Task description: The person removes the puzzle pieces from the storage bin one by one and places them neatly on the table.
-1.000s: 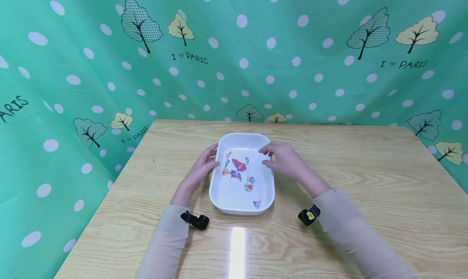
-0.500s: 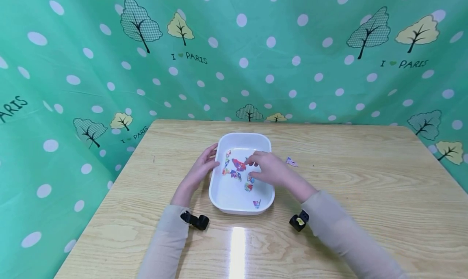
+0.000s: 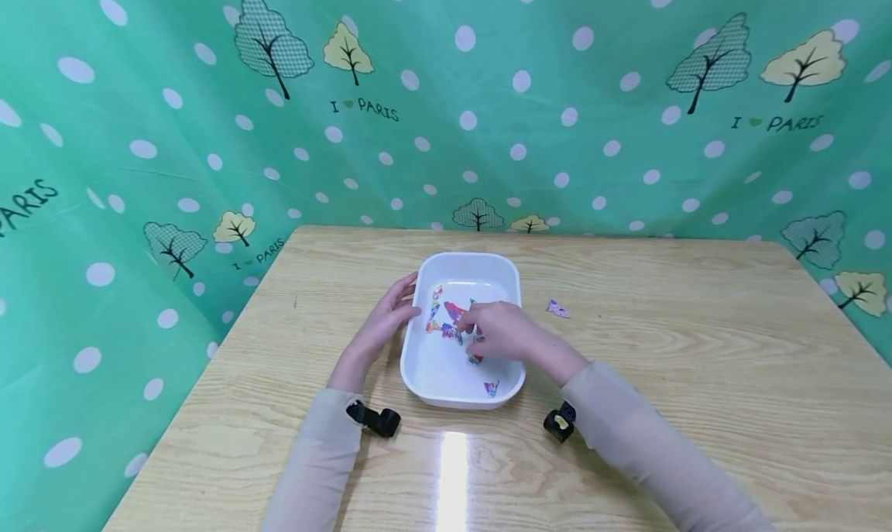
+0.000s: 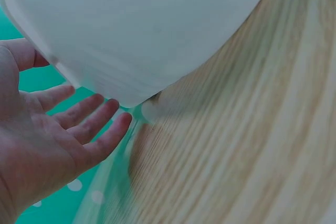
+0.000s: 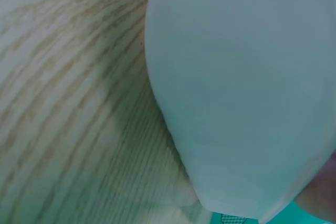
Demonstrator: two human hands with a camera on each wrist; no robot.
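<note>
A white plastic tray (image 3: 453, 377) stands on the wooden table, with several small colourful cut-out pieces lying in it. Among them are a red piece (image 3: 454, 312), a dark blue patterned one (image 3: 449, 332) and a purple one (image 3: 491, 389). My left hand (image 3: 383, 323) holds the tray's left side, thumb over the rim and fingers along the outer wall. Over the right rim reaches my right hand (image 3: 505, 332), fingers bent down above the pieces, thumb and forefinger apart. It partly hides some of them. In the right wrist view the tray's wall (image 5: 236, 93) blocks most of that hand.
A lavender cut-out piece (image 3: 558, 309) lies on the table (image 3: 662, 338) to the right of the tray. Behind the table hangs a green curtain (image 3: 488, 176) with white dots and trees. Both wrists wear black camera straps.
My right hand has moved from the tray's right rim leftward and nearer, over the pieces. The lavender piece on the table now shows where the hand was covering. My left hand stays put.
</note>
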